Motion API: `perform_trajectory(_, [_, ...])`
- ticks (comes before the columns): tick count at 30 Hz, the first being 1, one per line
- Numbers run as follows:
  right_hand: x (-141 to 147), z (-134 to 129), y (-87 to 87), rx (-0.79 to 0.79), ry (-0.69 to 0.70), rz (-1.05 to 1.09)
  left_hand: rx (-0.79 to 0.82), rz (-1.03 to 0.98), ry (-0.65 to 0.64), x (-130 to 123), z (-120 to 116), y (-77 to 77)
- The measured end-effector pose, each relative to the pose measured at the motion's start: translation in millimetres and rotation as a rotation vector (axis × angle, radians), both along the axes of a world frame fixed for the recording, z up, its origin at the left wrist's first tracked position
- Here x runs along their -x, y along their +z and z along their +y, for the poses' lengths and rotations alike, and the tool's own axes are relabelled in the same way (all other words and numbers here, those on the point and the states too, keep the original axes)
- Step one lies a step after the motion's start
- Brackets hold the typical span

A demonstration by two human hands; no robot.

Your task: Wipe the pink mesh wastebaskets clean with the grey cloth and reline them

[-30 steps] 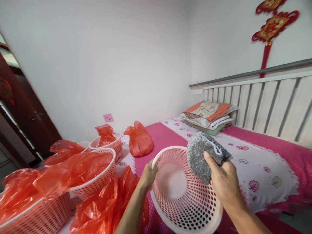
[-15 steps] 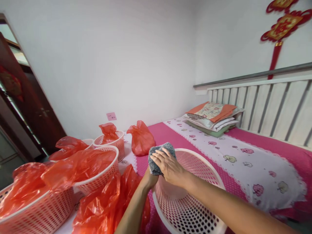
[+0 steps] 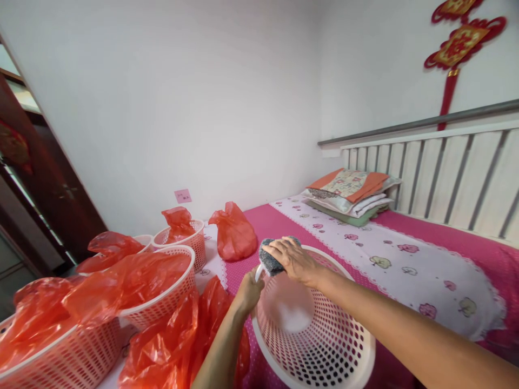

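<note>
Pink basket (image 3: 324, 319) tilts near the bed's (image 3: 273, 221) near edge, 4 bag-holding baskets (image 3: 170, 300) at left; left hand (image 3: 248, 290) grips its rim, right hand (image 3: 295, 260) clutches gray cloth (image 3: 269, 264) there, wiping apparently underway, unfinished.

The camera sat on the person's head and looked forward and down. The left hand (image 3: 248, 292), right hand (image 3: 292, 260) and pink basket (image 3: 312, 346) were close below it; the bed (image 3: 278, 221) and white wall (image 3: 182, 108) were farther off.
</note>
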State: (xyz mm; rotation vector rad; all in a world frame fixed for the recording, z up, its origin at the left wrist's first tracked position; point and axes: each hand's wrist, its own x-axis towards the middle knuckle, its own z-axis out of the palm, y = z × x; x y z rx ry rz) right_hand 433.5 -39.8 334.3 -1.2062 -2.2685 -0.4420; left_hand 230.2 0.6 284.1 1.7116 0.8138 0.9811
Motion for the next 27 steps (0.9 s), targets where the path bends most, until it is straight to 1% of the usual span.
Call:
perform_trajectory(3, [-21.7, -2.3, -4.3, 0.021, -0.142, 0.085, 0.032, -0.025, 0.008, 0.0, -2.4, 0.8])
perform_trajectory(5, [-37.9, -6.6, -12.2, 0.022, -0.244, 0.147, 0.054, -0.029, 0.038, -0.1, -3.1, -0.2])
perform_trajectory(8, [-60.9, -21.8, -34.5, -0.030, -0.369, 0.233, 0.076, -0.026, 0.065, -0.8, -3.4, -2.6])
perform_trajectory(11, [-76.2, -49.7, -63.7, -0.106, -0.457, 0.314, 0.068, -0.032, 0.069, -2.3, -3.7, -3.0])
perform_trajectory(14, [-81.7, -85.6, -89.3, -0.123, -0.499, 0.372, 0.043, -0.018, 0.061, -3.5, -4.3, -0.5])
perform_trajectory(18, [-81.5, -130.6, -118.4, -0.097, -0.530, 0.431, 0.048, -0.008, 0.047, -3.6, -4.9, 2.0])
perform_trajectory(23, [-76.9, -169.2, -166.3, -0.105, -0.527, 0.487, 0.096, -0.048, 0.081, -1.8, -5.2, -0.1])
perform_trajectory(25, [-75.6, -178.7, -177.0, -0.113, -0.515, 0.490, 0.140, -0.073, 0.110, -0.9, -5.8, -0.8])
perform_trajectory(26, [-75.5, -182.0, -177.6, -0.116, -0.504, 0.497, 0.170, -0.094, 0.127, -0.6, -6.5, -0.5])
perform_trajectory(27, [-75.8, -184.1, -174.5, -0.117, -0.492, 0.508, 0.201, -0.121, 0.141, -0.5, -7.3, 0.3])
